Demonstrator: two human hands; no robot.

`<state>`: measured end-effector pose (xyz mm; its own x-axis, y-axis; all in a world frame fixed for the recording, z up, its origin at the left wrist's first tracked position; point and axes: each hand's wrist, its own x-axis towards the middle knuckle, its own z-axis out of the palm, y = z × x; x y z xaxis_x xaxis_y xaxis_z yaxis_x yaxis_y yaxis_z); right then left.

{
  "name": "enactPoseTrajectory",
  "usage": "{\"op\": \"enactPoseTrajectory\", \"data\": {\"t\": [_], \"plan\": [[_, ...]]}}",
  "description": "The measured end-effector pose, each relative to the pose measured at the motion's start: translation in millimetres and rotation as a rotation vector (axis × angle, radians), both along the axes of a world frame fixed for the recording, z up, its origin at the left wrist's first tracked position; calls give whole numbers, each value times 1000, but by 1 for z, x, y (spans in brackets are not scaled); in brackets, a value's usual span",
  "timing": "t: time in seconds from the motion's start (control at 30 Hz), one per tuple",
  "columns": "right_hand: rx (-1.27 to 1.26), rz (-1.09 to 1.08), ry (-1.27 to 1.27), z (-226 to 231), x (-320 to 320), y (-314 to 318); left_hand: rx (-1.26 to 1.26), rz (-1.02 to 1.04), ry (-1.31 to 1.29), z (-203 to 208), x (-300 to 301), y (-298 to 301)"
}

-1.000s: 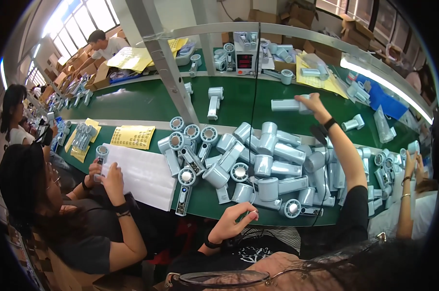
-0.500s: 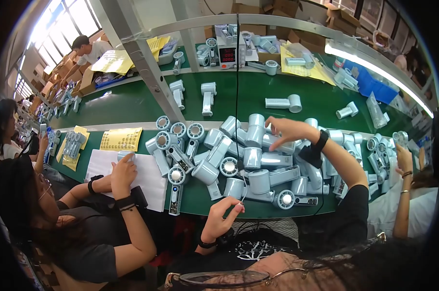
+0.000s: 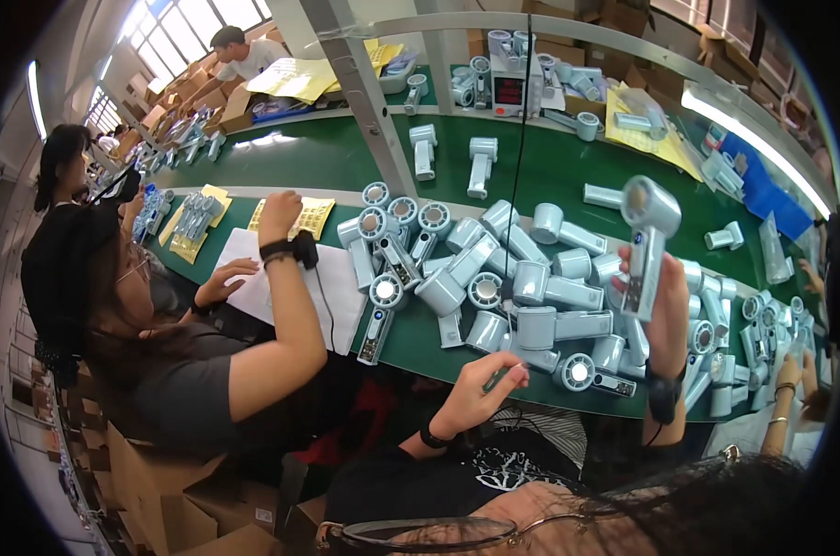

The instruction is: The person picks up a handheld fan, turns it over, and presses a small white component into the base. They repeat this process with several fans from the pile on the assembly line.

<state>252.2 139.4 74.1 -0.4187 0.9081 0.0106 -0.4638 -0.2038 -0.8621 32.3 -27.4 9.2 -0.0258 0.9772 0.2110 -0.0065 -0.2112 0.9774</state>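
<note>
Head view: the right hand [image 3: 668, 320] held a pale blue, glossy plastic handheld fan [image 3: 650, 211], round head up, above the right part of a loose heap of matching pale blue plastic fans [image 3: 536, 329] on the smooth green tabletop [image 3: 424, 356]. Good handling, I judged, meant gripping the handle by its sides, leaving the uncovered circuit strip free of fingertips, and keeping the head clear of the heap and of the thin black hanging cable [image 3: 528, 139]. Right forearm rose nearly vertical from the near edge, a black band at the wrist; fingers closed behind and around the handle, its open strip facing the near side. Left hand [image 3: 480, 394] hung low at the near edge, left of the held fan, wrist bent, thumb and fingers nearly meeting; whether they pinched anything, could not tell.
</note>
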Motion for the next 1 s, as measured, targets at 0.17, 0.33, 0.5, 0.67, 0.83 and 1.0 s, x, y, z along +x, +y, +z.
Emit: {"op": "enactPoseTrajectory", "data": {"t": [0.17, 0.33, 0.5, 0.67, 0.83, 1.0], "plan": [[-195, -67, 362, -19, -20, -54, -66, -132, -97, 4, 28, 13], [-422, -45, 620, -49, -51, -63, -119, -45, -214, -2, 57, 18], [-489, -107, 705, -53, -52, -62, -80, 29, -145, 0, 65, 22], [-361, -133, 668, -64, -53, -62, -131, 12, -159, 5, 65, 21], [-103, -128, 637, -62, -52, -61, -219, -95, -327, 6, 57, 23], [152, -61, 577, -59, -53, -59, -241, -112, -326, 1, 52, 22]]}}
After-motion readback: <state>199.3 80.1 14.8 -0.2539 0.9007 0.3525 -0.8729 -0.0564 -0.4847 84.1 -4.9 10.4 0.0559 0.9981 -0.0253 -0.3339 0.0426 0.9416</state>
